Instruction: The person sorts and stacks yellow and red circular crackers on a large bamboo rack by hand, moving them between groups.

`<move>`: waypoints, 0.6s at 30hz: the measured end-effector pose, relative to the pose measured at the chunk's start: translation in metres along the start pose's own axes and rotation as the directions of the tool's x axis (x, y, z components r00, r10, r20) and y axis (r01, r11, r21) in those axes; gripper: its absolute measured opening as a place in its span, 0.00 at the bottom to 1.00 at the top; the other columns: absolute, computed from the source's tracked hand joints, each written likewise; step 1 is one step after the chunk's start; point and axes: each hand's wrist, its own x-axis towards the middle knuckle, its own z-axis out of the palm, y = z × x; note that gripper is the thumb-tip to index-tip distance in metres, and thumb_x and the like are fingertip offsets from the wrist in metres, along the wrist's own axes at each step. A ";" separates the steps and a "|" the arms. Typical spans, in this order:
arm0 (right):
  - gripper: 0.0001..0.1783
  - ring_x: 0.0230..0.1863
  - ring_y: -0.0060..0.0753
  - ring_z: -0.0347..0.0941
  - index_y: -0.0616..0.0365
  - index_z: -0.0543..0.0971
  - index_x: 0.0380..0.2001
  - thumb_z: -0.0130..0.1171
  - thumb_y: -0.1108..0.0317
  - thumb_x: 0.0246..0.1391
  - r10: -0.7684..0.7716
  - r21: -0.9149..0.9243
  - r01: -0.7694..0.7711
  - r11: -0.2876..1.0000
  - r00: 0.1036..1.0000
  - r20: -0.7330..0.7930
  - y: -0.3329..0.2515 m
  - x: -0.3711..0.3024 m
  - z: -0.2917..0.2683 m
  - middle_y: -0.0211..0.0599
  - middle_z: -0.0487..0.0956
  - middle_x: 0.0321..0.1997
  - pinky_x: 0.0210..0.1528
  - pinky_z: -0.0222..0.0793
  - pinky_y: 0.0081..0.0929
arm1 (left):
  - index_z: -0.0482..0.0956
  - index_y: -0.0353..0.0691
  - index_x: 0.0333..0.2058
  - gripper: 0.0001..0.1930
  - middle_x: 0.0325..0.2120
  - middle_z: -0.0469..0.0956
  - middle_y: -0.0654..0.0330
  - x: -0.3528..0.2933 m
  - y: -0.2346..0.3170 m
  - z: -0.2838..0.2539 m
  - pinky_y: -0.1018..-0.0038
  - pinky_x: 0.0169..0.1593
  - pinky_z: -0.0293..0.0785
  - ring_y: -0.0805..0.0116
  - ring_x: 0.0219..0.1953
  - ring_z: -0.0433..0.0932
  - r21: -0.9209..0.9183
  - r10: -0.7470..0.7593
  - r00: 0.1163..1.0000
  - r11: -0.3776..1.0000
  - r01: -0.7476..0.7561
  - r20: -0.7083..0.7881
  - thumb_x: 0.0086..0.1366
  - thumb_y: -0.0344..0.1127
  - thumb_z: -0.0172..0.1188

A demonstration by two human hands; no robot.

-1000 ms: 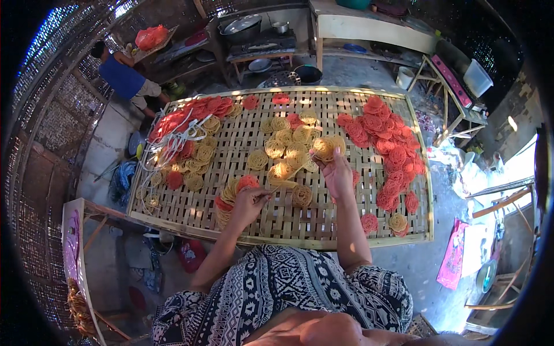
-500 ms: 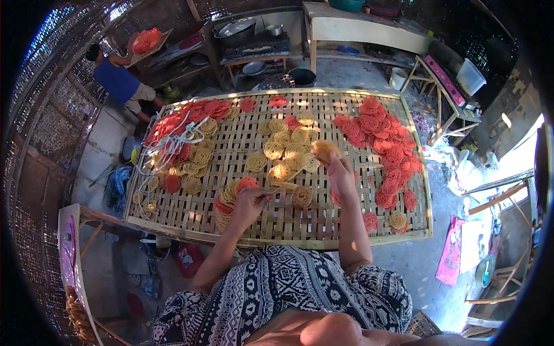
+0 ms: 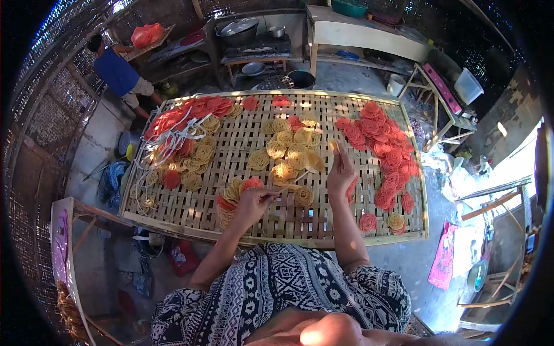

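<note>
Nearest, at six o'clock, a black-and-white patterned dress (image 3: 277, 288) is filling the foreground, and beyond it a woven bamboo rack (image 3: 271, 228) is spreading wide. Reading the clock from the rack's middle, the left hand (image 3: 257, 205) is working at seven, its grip pinching narrow on a thin pale strand (image 3: 296, 179), with a fanned cluster of yellow and red rounds (image 3: 227, 212) sitting just beside it. That strand is slanting up toward one o'clock, where a yellow round (image 3: 314, 161) is showing near its upper end. Over at three, the right hand (image 3: 341, 173) is pointing its fingers toward twelve; whether its grip is closing on anything, I cannot tell. Further right, a heap of red rounds (image 3: 388, 153) is running from two to three, while white strips (image 3: 179, 136) are tangling at ten. Farther off, toward ten, a person in blue (image 3: 118, 72) is standing near a red bundle (image 3: 147, 36), and a dark pot (image 3: 238, 38) is resting toward twelve.
</note>
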 end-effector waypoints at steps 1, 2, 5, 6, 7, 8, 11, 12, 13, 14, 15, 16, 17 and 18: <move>0.14 0.39 0.22 0.75 0.67 0.75 0.46 0.51 0.69 0.63 -0.136 -0.157 0.135 0.978 0.991 0.005 0.002 0.000 -0.002 0.32 0.77 0.38 0.43 0.74 0.20 | 0.82 0.36 0.40 0.09 0.33 0.82 0.55 -0.002 -0.001 0.001 0.74 0.37 0.75 0.68 0.32 0.80 -0.003 0.001 1.000 1.000 -0.001 -0.001 0.59 0.26 0.61; 0.14 0.39 0.22 0.75 0.67 0.75 0.46 0.51 0.69 0.63 -0.140 -0.158 0.139 0.978 0.990 0.004 0.003 0.003 -0.003 0.32 0.77 0.38 0.43 0.74 0.20 | 0.82 0.36 0.40 0.09 0.33 0.82 0.54 -0.004 -0.002 0.002 0.73 0.37 0.75 0.67 0.33 0.80 -0.010 -0.023 1.000 1.000 0.023 0.000 0.59 0.26 0.61; 0.19 0.42 0.29 0.77 0.67 0.73 0.46 0.43 0.61 0.67 0.402 0.580 -0.472 0.664 0.879 0.256 -0.006 0.012 -0.006 0.41 0.78 0.43 0.47 0.76 0.29 | 0.82 0.36 0.40 0.09 0.34 0.82 0.55 -0.005 -0.010 0.002 0.73 0.39 0.75 0.67 0.34 0.80 -0.035 -0.031 0.999 0.999 0.031 -0.011 0.60 0.26 0.60; 0.19 0.42 0.29 0.77 0.67 0.73 0.46 0.43 0.61 0.67 0.403 0.578 -0.474 0.664 0.878 0.258 -0.007 0.011 -0.007 0.41 0.78 0.43 0.47 0.76 0.29 | 0.82 0.37 0.40 0.09 0.34 0.82 0.55 -0.006 -0.013 0.002 0.73 0.40 0.75 0.67 0.35 0.80 -0.050 -0.019 1.000 0.999 0.018 -0.022 0.60 0.27 0.60; 0.19 0.42 0.31 0.77 0.67 0.73 0.46 0.43 0.61 0.67 0.388 0.595 -0.497 0.631 0.867 0.313 -0.008 0.009 -0.008 0.41 0.78 0.44 0.49 0.75 0.32 | 0.82 0.37 0.40 0.09 0.34 0.82 0.55 -0.007 -0.015 0.002 0.73 0.40 0.75 0.67 0.35 0.80 -0.051 -0.021 0.999 0.998 0.020 -0.024 0.60 0.27 0.60; 0.19 0.43 0.33 0.78 0.66 0.73 0.47 0.43 0.60 0.67 0.370 0.610 -0.517 0.600 0.856 0.362 -0.008 0.009 -0.010 0.40 0.78 0.44 0.50 0.75 0.34 | 0.82 0.37 0.40 0.09 0.34 0.82 0.55 -0.007 -0.015 0.003 0.73 0.40 0.74 0.67 0.35 0.80 -0.083 -0.029 0.999 0.996 0.026 -0.027 0.60 0.27 0.60; 0.19 0.43 0.33 0.77 0.66 0.73 0.48 0.43 0.60 0.67 0.353 0.608 -0.508 0.610 0.861 0.366 -0.010 0.008 -0.006 0.40 0.78 0.45 0.51 0.74 0.35 | 0.82 0.37 0.40 0.09 0.34 0.82 0.57 -0.006 -0.013 0.002 0.73 0.40 0.74 0.68 0.36 0.80 -0.100 -0.049 0.999 0.994 0.048 -0.015 0.60 0.28 0.61; 0.19 0.43 0.33 0.77 0.66 0.73 0.48 0.43 0.60 0.67 0.354 0.608 -0.509 0.609 0.861 0.366 -0.013 0.007 -0.005 0.40 0.78 0.45 0.51 0.74 0.35 | 0.82 0.38 0.40 0.09 0.34 0.82 0.57 -0.006 -0.011 0.001 0.73 0.40 0.74 0.69 0.36 0.79 -0.084 -0.064 0.998 0.994 0.064 0.000 0.60 0.28 0.61; 0.17 0.43 0.32 0.77 0.65 0.73 0.46 0.45 0.61 0.67 0.339 0.607 -0.492 0.624 0.871 0.356 -0.018 0.005 -0.004 0.37 0.78 0.43 0.51 0.74 0.35 | 0.82 0.38 0.40 0.09 0.34 0.82 0.57 -0.007 -0.009 0.001 0.73 0.40 0.74 0.69 0.36 0.79 -0.084 -0.065 0.998 0.994 0.065 0.000 0.60 0.28 0.61; 0.15 0.42 0.30 0.77 0.63 0.74 0.45 0.46 0.62 0.66 0.323 0.607 -0.472 0.639 0.881 0.345 -0.022 0.005 -0.003 0.34 0.78 0.41 0.51 0.74 0.36 | 0.82 0.38 0.40 0.09 0.34 0.82 0.58 -0.007 -0.006 0.000 0.73 0.39 0.74 0.69 0.36 0.79 -0.068 -0.065 0.998 0.996 0.065 -0.001 0.61 0.29 0.61; 0.15 0.42 0.30 0.77 0.63 0.74 0.45 0.46 0.62 0.66 0.322 0.609 -0.470 0.638 0.882 0.344 -0.018 0.005 -0.003 0.34 0.78 0.41 0.51 0.74 0.36 | 0.82 0.38 0.40 0.09 0.34 0.82 0.58 -0.007 -0.005 -0.001 0.74 0.39 0.74 0.69 0.35 0.79 -0.052 -0.066 0.998 0.996 0.066 -0.003 0.61 0.29 0.61; 0.15 0.42 0.30 0.77 0.63 0.74 0.46 0.46 0.63 0.66 0.289 0.577 -0.437 0.691 0.897 0.334 -0.010 0.005 -0.002 0.36 0.78 0.43 0.51 0.74 0.35 | 0.82 0.38 0.40 0.09 0.34 0.82 0.58 -0.006 -0.005 -0.001 0.74 0.39 0.74 0.69 0.35 0.79 -0.050 -0.064 0.998 0.997 0.064 -0.002 0.61 0.29 0.61; 0.16 0.43 0.30 0.77 0.63 0.74 0.47 0.46 0.63 0.66 0.256 0.540 -0.401 0.740 0.910 0.325 -0.008 0.005 -0.001 0.37 0.78 0.44 0.50 0.74 0.33 | 0.82 0.38 0.40 0.09 0.33 0.82 0.58 -0.006 -0.006 -0.001 0.74 0.39 0.74 0.69 0.35 0.79 -0.046 -0.066 0.998 0.997 0.067 0.007 0.61 0.29 0.61; 0.16 0.43 0.30 0.77 0.63 0.74 0.47 0.46 0.63 0.66 0.257 0.540 -0.400 0.740 0.911 0.324 -0.006 0.005 -0.001 0.37 0.78 0.44 0.50 0.74 0.33 | 0.82 0.39 0.40 0.08 0.33 0.82 0.58 -0.005 -0.006 -0.001 0.74 0.39 0.74 0.69 0.35 0.79 -0.041 -0.068 0.998 0.997 0.069 0.017 0.61 0.29 0.61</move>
